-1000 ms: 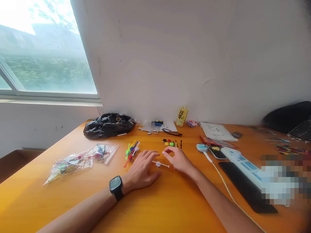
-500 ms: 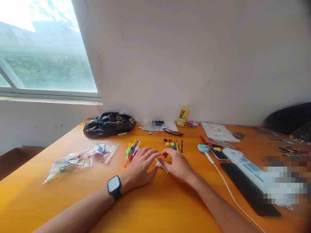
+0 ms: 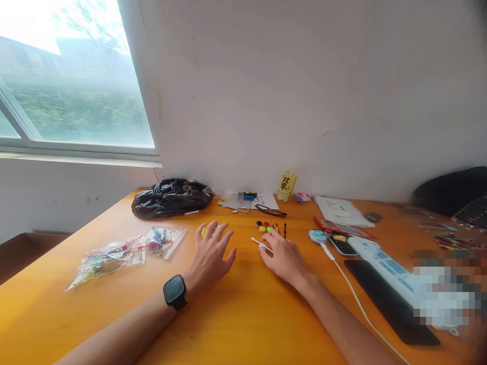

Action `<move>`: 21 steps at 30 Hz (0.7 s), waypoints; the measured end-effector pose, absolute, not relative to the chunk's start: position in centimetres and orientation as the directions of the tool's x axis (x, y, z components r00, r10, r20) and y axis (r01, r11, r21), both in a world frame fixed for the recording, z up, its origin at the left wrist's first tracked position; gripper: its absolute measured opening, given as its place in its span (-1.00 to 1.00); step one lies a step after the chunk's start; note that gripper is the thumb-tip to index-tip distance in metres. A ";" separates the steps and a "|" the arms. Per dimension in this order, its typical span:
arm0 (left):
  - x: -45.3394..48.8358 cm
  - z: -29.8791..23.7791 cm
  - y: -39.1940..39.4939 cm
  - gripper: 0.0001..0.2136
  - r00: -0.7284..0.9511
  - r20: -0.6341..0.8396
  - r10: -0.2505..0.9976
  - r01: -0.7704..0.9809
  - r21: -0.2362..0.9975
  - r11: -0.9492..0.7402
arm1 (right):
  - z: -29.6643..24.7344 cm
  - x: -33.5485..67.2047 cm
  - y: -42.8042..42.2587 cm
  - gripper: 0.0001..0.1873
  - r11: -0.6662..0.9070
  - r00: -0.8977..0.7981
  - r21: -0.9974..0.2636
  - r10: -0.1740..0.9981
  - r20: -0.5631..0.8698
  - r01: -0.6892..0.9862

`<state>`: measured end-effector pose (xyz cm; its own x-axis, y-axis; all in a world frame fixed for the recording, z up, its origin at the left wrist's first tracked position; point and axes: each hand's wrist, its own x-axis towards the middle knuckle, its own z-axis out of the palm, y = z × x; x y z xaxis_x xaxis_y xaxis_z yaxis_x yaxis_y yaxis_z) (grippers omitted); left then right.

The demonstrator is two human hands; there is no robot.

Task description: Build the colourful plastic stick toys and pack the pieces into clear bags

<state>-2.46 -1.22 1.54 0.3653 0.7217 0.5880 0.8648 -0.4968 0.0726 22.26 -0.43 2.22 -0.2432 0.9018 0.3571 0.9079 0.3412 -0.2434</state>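
Observation:
My right hand pinches a thin white plastic stick with an arrow-like tip pointing left. A small white piece sits along it by my fingers. Just beyond that hand lie small coloured discs and sticks, and a black arrow-tipped stick stands apart from them. Over the left pile hovers my left hand, fingers spread, holding nothing. Yellow and blue plastic pieces peek out between its fingers; the rest of that pile is hidden. A black watch is on my left wrist.
Clear plastic bags of coloured parts lie at left. A black plastic bag, dark-framed glasses and a yellow drink bottle line the back. On the right are a white power strip, its cable and a black slab.
My hands have moved apart. The left has let go and shifted left over its pile, fingers spreading. The white stick stays in my right hand, which has moved slightly right.

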 end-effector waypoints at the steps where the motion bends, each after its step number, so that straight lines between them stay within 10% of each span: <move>1: -2.7 1.3 -1.1 -0.62 0.328 0.564 0.758 0.897 0.066 -0.437 | 2.2 22.3 -0.4 -0.87 0.332 -0.230 -0.237 0.899 0.373 0.913; 16: -2.9 0.9 0.0 -0.71 0.510 0.477 0.715 0.706 0.243 -0.665 | 2.0 19.2 1.0 -0.75 0.518 -0.194 -0.488 0.799 0.569 0.703; 21: -3.0 0.7 0.5 -0.74 0.524 0.505 0.686 0.637 0.302 -0.709 | 3.4 16.2 6.4 -0.57 0.587 -0.357 -0.321 0.754 0.551 0.744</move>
